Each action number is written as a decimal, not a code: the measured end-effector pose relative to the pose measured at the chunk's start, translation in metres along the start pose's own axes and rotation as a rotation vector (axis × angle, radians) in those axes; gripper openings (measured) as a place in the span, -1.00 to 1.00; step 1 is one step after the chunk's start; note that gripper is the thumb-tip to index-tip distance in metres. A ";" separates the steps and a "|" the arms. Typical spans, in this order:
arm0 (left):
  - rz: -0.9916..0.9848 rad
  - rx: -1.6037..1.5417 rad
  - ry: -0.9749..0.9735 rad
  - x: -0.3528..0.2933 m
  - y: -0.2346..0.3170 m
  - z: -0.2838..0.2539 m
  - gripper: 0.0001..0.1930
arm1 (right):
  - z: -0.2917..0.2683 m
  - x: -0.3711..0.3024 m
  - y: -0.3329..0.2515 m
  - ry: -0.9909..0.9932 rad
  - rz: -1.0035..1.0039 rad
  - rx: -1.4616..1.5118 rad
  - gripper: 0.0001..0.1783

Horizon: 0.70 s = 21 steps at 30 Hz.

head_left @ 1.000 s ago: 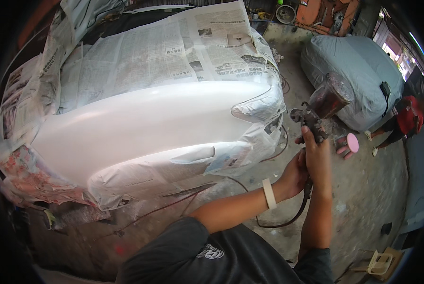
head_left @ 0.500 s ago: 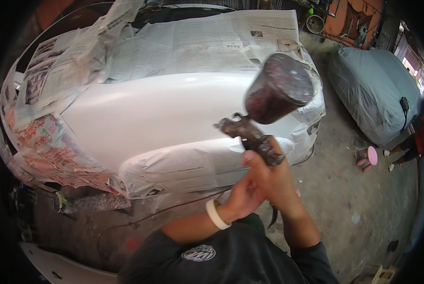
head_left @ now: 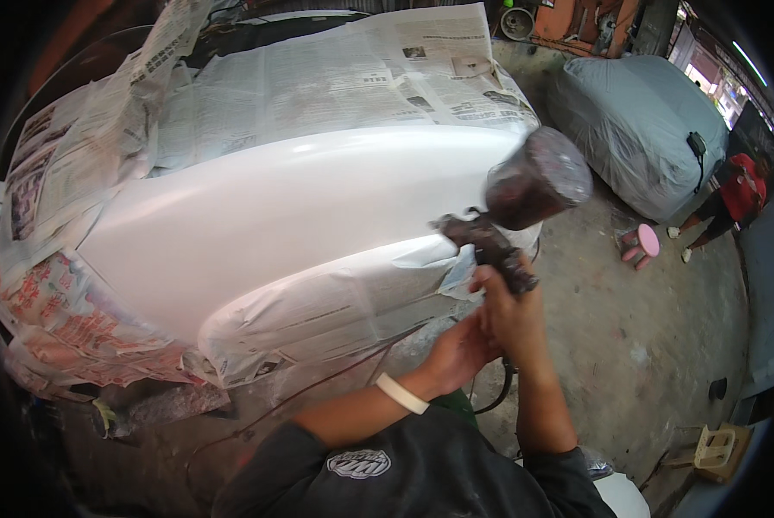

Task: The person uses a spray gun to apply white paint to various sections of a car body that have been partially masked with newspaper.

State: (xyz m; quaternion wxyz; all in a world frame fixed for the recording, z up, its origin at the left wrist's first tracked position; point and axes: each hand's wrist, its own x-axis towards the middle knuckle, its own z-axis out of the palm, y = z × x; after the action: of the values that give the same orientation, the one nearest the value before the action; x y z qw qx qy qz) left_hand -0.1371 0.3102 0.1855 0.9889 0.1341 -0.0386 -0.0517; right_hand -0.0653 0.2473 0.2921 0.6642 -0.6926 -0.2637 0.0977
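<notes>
R hand has the spray gun by its handle, fingers wrapped round it, thumb up near the back of the body. Gun sits approx. mid-view, R of centre, in front of the white fender, nozzle end pointing L; dark, paint-stained cup rides on top, tilted to the R. L hand is just below R hand, up against its heel/wrist, fingers partly curled; can't tell if it's pinching anything, since R hand & forearm hide the tips. Off-white band on L wrist. Dark hose shows below the hands, partly hidden by R forearm.

Newspaper masking covers the car above the fender; more paper fills the wheel-arch area below. Bkgd, R side: car under grey cover, pink stool on concrete floor, person in red top standing nearby.
</notes>
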 end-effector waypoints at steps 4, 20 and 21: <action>-0.163 0.026 -0.066 0.053 -0.031 -0.007 -0.67 | -0.047 0.013 0.007 0.276 0.102 0.043 -0.80; 0.080 0.451 0.146 -0.101 0.039 -0.021 -0.61 | 0.086 -0.044 0.005 -0.094 -0.048 -0.026 -0.75; 0.187 0.488 0.153 -0.125 0.052 -0.015 -0.62 | 0.113 -0.048 -0.001 -0.167 -0.110 -0.008 -0.75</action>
State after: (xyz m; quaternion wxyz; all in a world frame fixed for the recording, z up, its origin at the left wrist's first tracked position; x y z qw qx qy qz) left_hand -0.2552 0.3778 0.1773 0.9277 0.3680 0.0125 0.0611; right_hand -0.1608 0.3212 0.2716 0.6415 -0.6692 -0.3562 0.1172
